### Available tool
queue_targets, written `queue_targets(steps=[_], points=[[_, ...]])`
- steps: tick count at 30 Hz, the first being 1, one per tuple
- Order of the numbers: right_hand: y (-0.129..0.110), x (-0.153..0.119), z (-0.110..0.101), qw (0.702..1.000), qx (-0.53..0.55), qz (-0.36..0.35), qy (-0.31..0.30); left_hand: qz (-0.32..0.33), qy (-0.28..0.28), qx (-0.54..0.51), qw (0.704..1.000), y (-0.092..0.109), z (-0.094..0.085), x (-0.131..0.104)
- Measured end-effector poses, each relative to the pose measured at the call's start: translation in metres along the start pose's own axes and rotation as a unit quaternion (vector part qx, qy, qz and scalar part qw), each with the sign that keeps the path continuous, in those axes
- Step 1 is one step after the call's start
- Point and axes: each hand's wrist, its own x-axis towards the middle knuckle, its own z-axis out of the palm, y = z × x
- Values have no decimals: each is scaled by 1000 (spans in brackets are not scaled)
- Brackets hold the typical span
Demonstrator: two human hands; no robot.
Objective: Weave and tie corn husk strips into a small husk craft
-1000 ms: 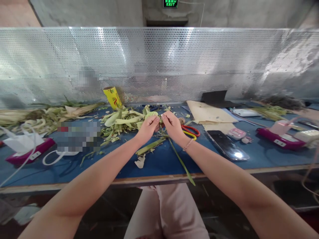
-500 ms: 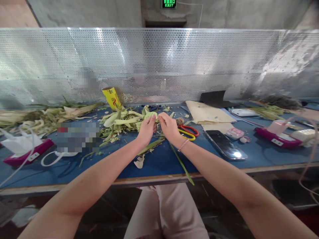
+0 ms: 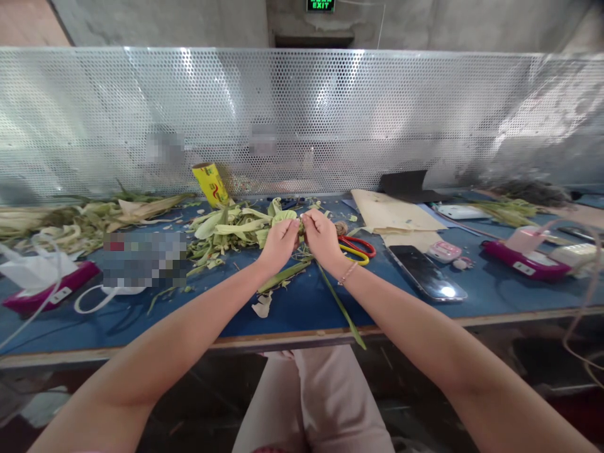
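Note:
My left hand and my right hand meet over the middle of the table, fingers closed in a pinch. Between them is a piece of pale green corn husk, mostly covered by the fingers. Just left of my left hand spreads a heap of husk strips. Below the hands lies a long green strip, its tip hanging past the table edge. Beside my right hand are scissors with red and yellow handles and a small ball of twine.
A phone and a pink case lie to the right. Purple power strips stand at left and right. A yellow tube leans near the perforated metal screen. More husks lie far left.
Both hands stay close together with fingers pinched; their grip shifts slightly, and my right hand's fingers tilt up a little. The whole view moves slightly. Nothing on the table has visibly moved.

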Motion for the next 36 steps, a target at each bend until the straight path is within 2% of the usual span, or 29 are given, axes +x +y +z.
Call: queue_targets(steps=[4,8,12,15,20,24,29,32,36], points=[[1,2,-1,999,27,19,-25,-11,-10,-25,1000,1,0,1],[4,4,-3,993,69,42,-90,-26,12,-49,998,2,-4,3],[6,4,-8,973,153,77,-157,-28,16,-34,999,4,-10,4],[6,5,-11,965,169,53,-194,-34,14,-44,998,7,-13,5],[7,5,-13,964,131,13,-232,-35,2,-18,999,6,-15,5],[10,5,-12,964,116,9,-241,7,38,93,995,8,-16,3],[8,4,-10,968,95,-18,-230,83,108,260,956,17,-14,0],[5,3,-9,972,90,-31,-216,106,119,288,944,17,-14,0],[6,3,-7,974,75,-42,-207,90,146,264,949,14,-13,2]])
